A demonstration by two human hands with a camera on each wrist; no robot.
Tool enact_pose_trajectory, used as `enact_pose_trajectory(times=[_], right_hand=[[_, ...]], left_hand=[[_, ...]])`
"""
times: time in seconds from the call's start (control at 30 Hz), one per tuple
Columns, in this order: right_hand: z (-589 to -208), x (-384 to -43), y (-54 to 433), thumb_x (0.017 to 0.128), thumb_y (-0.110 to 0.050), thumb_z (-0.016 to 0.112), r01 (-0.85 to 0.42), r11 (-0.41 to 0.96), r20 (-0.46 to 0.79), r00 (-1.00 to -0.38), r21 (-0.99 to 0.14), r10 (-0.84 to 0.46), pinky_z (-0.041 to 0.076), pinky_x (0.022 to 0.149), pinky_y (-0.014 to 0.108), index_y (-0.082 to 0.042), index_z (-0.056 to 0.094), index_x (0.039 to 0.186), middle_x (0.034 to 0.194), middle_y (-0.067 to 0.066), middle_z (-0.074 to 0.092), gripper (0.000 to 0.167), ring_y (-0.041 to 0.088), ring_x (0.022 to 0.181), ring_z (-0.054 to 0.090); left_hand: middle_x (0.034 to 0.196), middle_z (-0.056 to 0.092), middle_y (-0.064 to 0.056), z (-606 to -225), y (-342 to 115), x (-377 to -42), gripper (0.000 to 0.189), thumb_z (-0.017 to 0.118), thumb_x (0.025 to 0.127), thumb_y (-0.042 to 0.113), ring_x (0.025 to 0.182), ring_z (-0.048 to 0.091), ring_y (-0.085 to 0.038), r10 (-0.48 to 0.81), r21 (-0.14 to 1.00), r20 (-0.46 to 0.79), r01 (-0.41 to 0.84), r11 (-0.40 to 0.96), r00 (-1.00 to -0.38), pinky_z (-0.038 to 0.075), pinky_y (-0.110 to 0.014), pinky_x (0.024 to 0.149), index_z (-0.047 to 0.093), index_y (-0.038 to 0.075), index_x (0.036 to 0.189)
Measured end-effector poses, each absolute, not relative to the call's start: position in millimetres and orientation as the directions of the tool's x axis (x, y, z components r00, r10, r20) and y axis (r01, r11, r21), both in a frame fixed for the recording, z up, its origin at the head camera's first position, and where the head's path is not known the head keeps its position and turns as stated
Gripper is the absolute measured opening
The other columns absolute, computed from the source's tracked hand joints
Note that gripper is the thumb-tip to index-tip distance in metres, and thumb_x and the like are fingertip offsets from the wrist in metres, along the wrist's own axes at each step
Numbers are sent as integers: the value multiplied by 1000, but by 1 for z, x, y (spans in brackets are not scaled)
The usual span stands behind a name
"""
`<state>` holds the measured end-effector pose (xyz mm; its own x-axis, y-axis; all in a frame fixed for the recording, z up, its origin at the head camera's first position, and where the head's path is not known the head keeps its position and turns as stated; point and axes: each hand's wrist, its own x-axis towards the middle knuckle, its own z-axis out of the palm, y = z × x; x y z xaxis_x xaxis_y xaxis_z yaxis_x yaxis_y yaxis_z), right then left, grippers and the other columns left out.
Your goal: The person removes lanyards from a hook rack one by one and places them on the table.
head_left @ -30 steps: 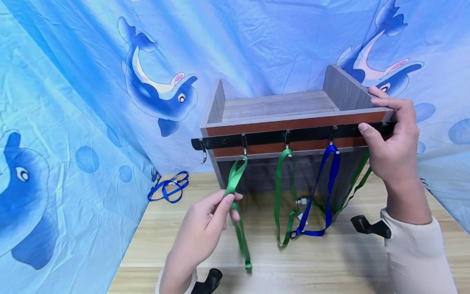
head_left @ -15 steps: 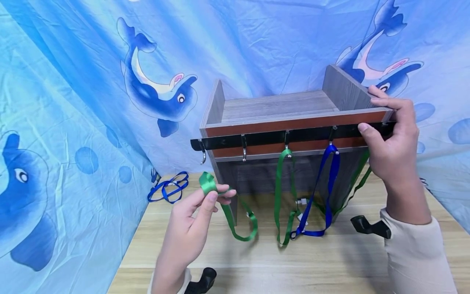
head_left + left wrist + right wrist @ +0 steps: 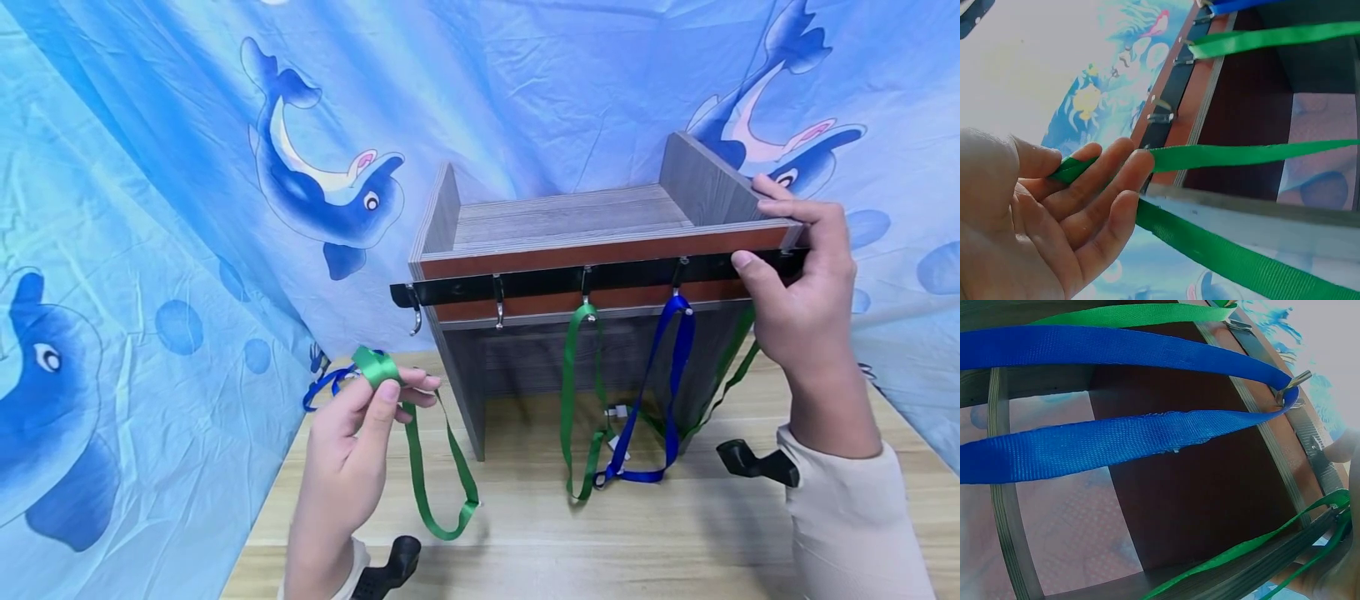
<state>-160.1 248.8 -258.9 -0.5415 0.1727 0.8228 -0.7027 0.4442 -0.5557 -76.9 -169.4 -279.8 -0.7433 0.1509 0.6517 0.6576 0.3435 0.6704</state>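
My left hand (image 3: 337, 467) pinches a green ribbon lanyard (image 3: 377, 368) between thumb and fingers, left of the wooden shelf (image 3: 570, 218). The lanyard's loop dangles over the table; in the left wrist view its green band (image 3: 1210, 240) runs off to the right. My right hand (image 3: 813, 292) grips the shelf's right front corner, thumb on the black hook rail (image 3: 540, 282). From the rail's metal hooks hang another green lanyard (image 3: 569, 392) and a blue lanyard (image 3: 683, 342). A further green lanyard (image 3: 1235, 553) hangs at the right end, partly covered by my hand.
A coiled blue lanyard (image 3: 321, 390) lies on the wood-grain table (image 3: 570, 550) at the back left, partly behind my left hand. The two leftmost hooks carry nothing. A dolphin-print cloth (image 3: 510, 92) hangs behind and to the left.
My left hand has taken the green lanyard off the second hook from the left and carried it leftward, now overlapping the coiled blue lanyard. My right hand has stayed in place.
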Motion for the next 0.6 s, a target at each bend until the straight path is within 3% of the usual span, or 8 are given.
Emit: enact_pose_trajectory(times=[0.17,0.6], right_hand=[[-259,-160,249,96,-19,66,-703,451,826,-540,-550,164,49,105,18,3,53,142,162,5,52,53,20,141,56],[-259,-160,251,96,-20,67,-703,453,826,-540,-548,160,49,104,17,3,53,142,163,5,51,53,20,142,55]], left_hand=[[108,79,-10,-280,-178,-84,31,40,110,-3,96,77,-13,163,655,669,678,333,-726,57,-27,72,71,0,115],[113,78,-10,-283,-188,-99,32,42,112,3,106,73,-9,106,653,666,646,395,-738,57,-23,75,73,4,118]])
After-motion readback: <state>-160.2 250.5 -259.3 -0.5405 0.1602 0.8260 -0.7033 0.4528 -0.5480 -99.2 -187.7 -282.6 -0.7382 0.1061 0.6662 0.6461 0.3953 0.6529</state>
